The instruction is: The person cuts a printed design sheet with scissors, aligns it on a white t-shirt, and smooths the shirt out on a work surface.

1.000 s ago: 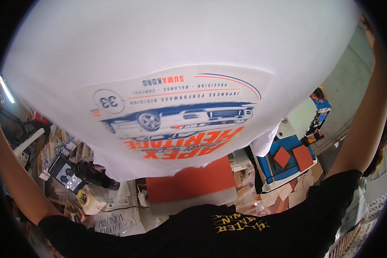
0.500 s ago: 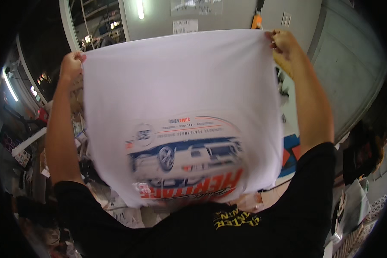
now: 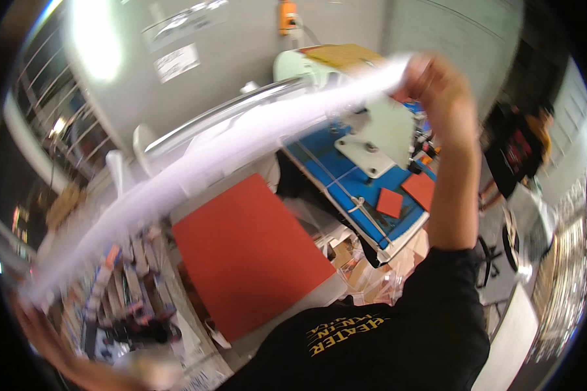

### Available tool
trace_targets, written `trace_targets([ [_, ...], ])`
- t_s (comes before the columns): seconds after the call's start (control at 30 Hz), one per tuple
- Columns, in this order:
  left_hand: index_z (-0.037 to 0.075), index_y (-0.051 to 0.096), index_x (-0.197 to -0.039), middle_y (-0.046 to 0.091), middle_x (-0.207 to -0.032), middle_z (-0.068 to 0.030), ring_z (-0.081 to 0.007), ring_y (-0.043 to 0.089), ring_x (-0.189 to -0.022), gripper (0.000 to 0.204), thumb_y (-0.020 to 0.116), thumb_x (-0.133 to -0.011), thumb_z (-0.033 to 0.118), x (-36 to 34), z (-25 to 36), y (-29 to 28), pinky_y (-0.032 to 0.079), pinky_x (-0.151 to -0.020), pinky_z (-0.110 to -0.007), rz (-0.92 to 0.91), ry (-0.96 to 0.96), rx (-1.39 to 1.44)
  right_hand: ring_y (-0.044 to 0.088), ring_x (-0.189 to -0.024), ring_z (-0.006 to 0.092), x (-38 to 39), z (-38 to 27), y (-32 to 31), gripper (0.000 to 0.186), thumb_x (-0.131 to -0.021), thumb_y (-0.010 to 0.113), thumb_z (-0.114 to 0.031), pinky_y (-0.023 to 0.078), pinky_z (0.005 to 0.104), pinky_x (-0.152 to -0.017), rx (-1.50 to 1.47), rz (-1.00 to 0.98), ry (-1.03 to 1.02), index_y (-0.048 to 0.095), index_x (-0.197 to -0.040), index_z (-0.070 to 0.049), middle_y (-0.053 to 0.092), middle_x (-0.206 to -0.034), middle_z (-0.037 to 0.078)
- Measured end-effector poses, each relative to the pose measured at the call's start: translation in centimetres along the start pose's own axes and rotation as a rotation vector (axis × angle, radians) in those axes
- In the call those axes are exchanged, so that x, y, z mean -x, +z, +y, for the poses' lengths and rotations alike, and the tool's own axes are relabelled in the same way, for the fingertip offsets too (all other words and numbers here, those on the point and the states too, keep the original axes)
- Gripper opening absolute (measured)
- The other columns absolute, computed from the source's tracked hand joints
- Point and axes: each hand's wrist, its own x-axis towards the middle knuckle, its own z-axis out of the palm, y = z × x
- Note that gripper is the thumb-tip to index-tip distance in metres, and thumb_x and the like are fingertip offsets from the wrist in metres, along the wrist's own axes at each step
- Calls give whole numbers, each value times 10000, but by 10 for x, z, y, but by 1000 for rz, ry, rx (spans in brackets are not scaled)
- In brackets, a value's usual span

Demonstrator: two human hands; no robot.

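A white T-shirt (image 3: 222,153) is stretched slantwise between my two hands, seen almost edge-on and blurred by motion. High at the right, my right hand (image 3: 437,91) is closed on one end of it. My left hand (image 3: 39,326), smeared near the lower left rim, is at the other end, lower down. The shirt's print is out of sight in this view. Below the cloth lies a flat red pad (image 3: 251,254), like the bed of a heat press, and the shirt hangs above its far side.
Right of the pad stands a blue-topped board (image 3: 352,176) with a pale machine arm and small red pads (image 3: 389,202). Shelved small goods (image 3: 134,274) crowd the left. Another person (image 3: 522,146) stands at the far right. An orange box (image 3: 287,17) hangs on the wall.
The shirt has swung from a spread sheet with its car print showing to a slanted strip. My left hand has dropped down and left. My view has turned right, uncovering the red pad.
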Motion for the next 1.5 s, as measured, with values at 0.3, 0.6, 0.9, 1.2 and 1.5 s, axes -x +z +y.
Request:
trace_targets([
  [0.3,40,684,-1133,673,-1075,-160,-274,626,-971,254,576,-938,160,280,-81,73,482,-932,-422,-1073,-693,-82,676,-781,342,277,146,39,120,-810,688,-115,526,408,-715,628,-235,481,660,-868,-14,681,-815,163],
  [0.6,7,679,-1005,617,-761,-16,-98,542,-594,199,682,-901,175,432,-136,106,465,-485,-272,-1106,-1352,196,646,-969,258,379,234,43,571,-785,748,-40,525,376,-865,406,-126,1023,535,-1314,-23,672,-1095,138],
  [0.9,-10,615,-1113,694,-1030,-92,-182,679,-876,207,622,-908,18,480,-150,34,562,-774,-322,-674,-1656,1214,609,-1142,280,407,241,3,395,-899,502,-31,482,457,-1016,-920,380,1280,517,-1294,-44,634,-1231,134],
  [1.2,-17,701,-1087,717,-960,-144,-250,693,-895,258,682,-872,123,446,-82,161,540,-810,-339,-581,-796,151,677,-885,309,375,261,70,294,-881,698,-259,515,394,-817,524,-222,736,692,-969,21,704,-928,163],
  [1.5,-4,733,-961,712,-916,-184,-307,686,-873,218,746,-805,148,400,-39,204,520,-756,-403,-655,-774,-46,675,-770,345,331,233,114,258,-852,732,-261,506,431,-703,700,-423,612,683,-879,-9,692,-803,165],
])
